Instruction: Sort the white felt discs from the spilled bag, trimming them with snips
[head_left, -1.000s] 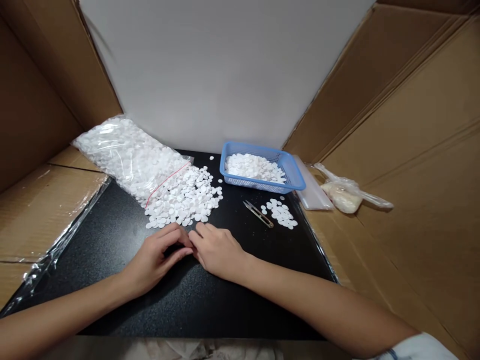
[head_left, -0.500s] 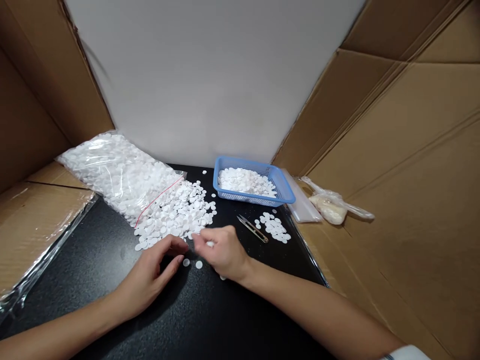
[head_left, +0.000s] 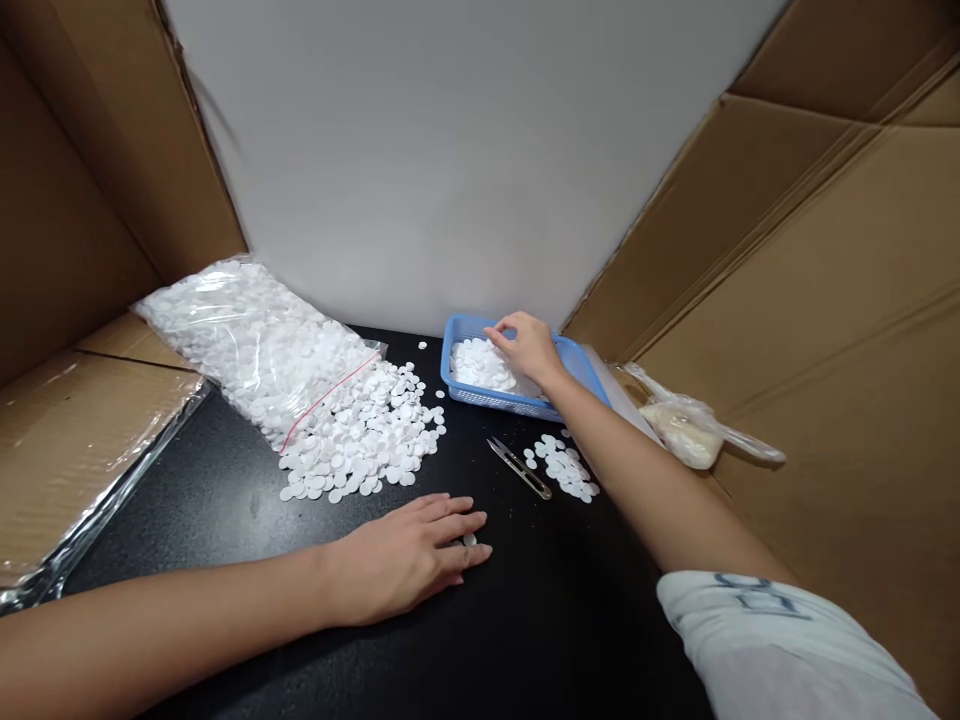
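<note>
My left hand [head_left: 409, 560] lies palm down on the black table with its fingers spread. A small white disc [head_left: 470, 540] shows between its fingers, on the tabletop. Over the blue plastic basket [head_left: 495, 402] is my right hand [head_left: 527, 348], its fingers loosely bent and apart, with no disc visible in them. White discs [head_left: 480, 366] are heaped in the basket just below and left of the fingertips. A large pile of loose white discs [head_left: 367, 435] spreads from the mouth of a clear zip bag [head_left: 247, 345] full of them.
Metal thread snips [head_left: 519, 468] lie in front of the basket, left of a small group of white discs [head_left: 566, 468]. A knotted plastic bag [head_left: 686, 430] with something pale in it rests on the cardboard at right. Cardboard walls [head_left: 825, 300] stand at both sides.
My right hand has gone from the near edge of the pile to above the basket, its closed fingers loosening. My left hand has moved right and flattened onto the table.
</note>
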